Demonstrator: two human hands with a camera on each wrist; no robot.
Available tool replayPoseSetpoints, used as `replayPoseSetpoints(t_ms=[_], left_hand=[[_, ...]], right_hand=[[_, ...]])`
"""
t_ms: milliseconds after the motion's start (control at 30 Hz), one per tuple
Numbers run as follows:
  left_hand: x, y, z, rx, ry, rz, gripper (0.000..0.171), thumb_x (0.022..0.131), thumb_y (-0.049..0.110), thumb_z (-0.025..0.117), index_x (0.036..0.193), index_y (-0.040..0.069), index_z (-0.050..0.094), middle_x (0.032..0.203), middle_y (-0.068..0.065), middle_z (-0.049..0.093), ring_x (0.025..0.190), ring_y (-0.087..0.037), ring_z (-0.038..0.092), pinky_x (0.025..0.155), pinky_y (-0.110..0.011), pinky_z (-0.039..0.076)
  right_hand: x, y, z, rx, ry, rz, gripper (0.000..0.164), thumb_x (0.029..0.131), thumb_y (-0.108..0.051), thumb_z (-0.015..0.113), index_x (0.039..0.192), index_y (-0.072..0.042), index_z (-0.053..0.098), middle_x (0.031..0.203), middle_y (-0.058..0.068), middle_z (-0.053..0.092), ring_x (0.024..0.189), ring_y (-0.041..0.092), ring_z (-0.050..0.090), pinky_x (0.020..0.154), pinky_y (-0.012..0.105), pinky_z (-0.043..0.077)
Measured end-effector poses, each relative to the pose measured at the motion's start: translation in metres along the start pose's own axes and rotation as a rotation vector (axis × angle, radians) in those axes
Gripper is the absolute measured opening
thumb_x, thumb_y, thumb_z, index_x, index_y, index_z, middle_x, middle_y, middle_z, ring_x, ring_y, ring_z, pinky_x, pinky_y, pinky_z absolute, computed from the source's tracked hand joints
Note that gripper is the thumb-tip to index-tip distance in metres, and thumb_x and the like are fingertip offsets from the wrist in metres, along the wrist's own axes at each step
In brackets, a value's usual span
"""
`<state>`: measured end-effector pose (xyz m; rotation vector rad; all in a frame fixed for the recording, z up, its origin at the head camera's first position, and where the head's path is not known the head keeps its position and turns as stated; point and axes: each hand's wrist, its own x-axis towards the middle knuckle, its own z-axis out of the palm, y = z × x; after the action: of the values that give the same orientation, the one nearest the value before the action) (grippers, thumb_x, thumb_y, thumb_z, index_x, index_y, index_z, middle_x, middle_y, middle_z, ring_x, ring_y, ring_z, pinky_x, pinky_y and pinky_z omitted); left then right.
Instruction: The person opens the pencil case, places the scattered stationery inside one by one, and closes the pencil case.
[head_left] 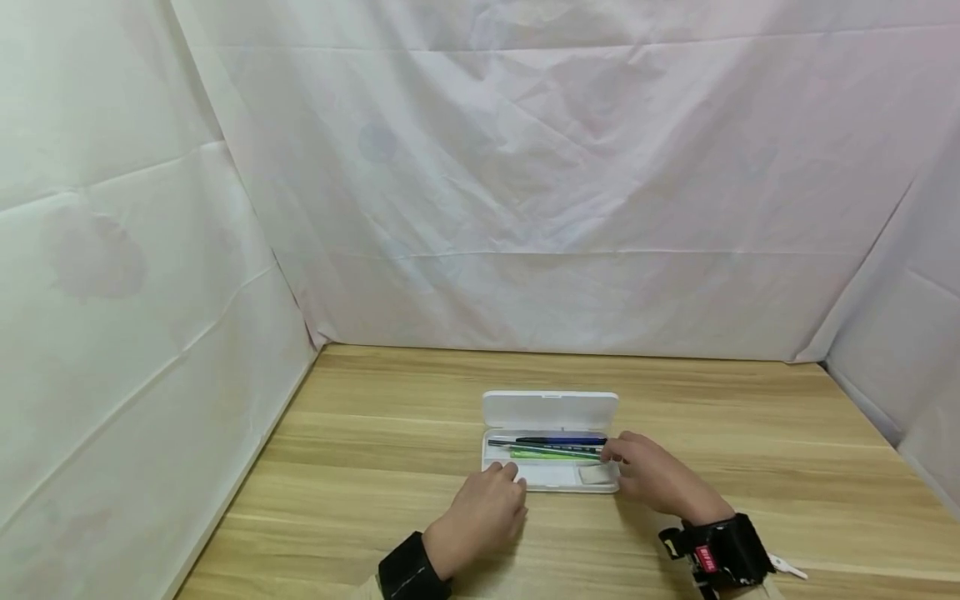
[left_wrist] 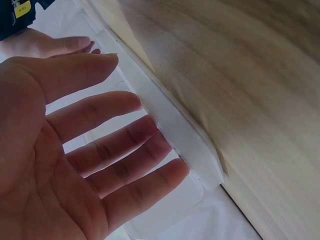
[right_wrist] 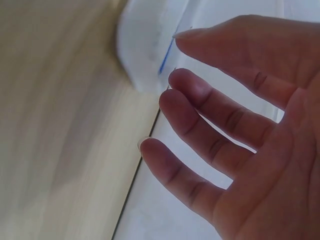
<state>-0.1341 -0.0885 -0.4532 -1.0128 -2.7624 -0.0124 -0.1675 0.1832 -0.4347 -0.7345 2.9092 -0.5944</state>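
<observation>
A white pencil case [head_left: 546, 473] lies on the table with its lid [head_left: 551, 410] raised at the back. Inside are a dark blue pen [head_left: 561, 440], a dark slim pencil or pen [head_left: 517, 446], a green strip-like item [head_left: 543, 455] and a pale eraser-like block [head_left: 595, 474]. My left hand [head_left: 482, 512] is at the case's front left corner; in the left wrist view its loosely extended fingertips meet the case wall [left_wrist: 175, 125]. My right hand [head_left: 660, 477] is at the right end, fingers loosely bent beside the case [right_wrist: 140, 50], holding nothing visible.
The wooden table [head_left: 390, 417] extends around the case. A small white object [head_left: 787, 567] lies beside my right wrist, partly hidden by the strap. White cloth [head_left: 525, 208] hangs behind the table and along both sides.
</observation>
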Motion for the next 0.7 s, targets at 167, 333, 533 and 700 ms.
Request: replayPoseSetpoints(t_ms=[167, 333, 533, 700], left_hand=[[0.000, 0.000, 0.001, 0.004, 0.004, -0.004, 0.019, 0.084, 0.029, 0.075, 0.082, 0.011, 0.070, 0.081, 0.000, 0.059, 0.071, -0.014, 0.056, 0.055, -0.026, 0.045], [-0.001, 0.000, 0.002, 0.021, 0.004, -0.006, 0.019, 0.084, 0.030, 0.075, 0.082, 0.012, 0.070, 0.081, 0.001, 0.058, 0.072, -0.014, 0.056, 0.055, -0.026, 0.045], [-0.001, 0.000, 0.002, 0.024, 0.008, -0.006, 0.019, 0.084, 0.030, 0.074, 0.083, 0.012, 0.070, 0.081, 0.001, 0.058, 0.072, -0.014, 0.055, 0.055, -0.025, 0.045], [-0.001, 0.001, 0.000, 0.017, 0.002, -0.006, 0.019, 0.084, 0.030, 0.075, 0.083, 0.012, 0.070, 0.081, 0.001, 0.057, 0.071, -0.014, 0.055, 0.055, -0.025, 0.045]], right_hand=[[-0.008, 0.009, -0.001, -0.024, 0.010, -0.013, 0.020, 0.080, 0.000, 0.072, 0.096, -0.011, 0.066, 0.096, 0.001, 0.061, 0.092, 0.020, 0.060, 0.078, 0.038, 0.052], [-0.015, 0.017, -0.005, -0.037, 0.013, 0.006, 0.022, 0.079, 0.002, 0.071, 0.096, -0.011, 0.066, 0.095, 0.001, 0.062, 0.091, 0.021, 0.061, 0.077, 0.038, 0.052], [-0.026, 0.028, -0.009, -0.030, -0.020, 0.083, 0.022, 0.079, 0.000, 0.072, 0.097, -0.012, 0.066, 0.096, 0.000, 0.061, 0.092, 0.020, 0.059, 0.077, 0.039, 0.051], [-0.038, 0.037, -0.012, -0.029, -0.026, 0.105, 0.023, 0.078, 0.001, 0.072, 0.096, -0.012, 0.065, 0.095, 0.000, 0.061, 0.091, 0.019, 0.058, 0.077, 0.038, 0.051]])
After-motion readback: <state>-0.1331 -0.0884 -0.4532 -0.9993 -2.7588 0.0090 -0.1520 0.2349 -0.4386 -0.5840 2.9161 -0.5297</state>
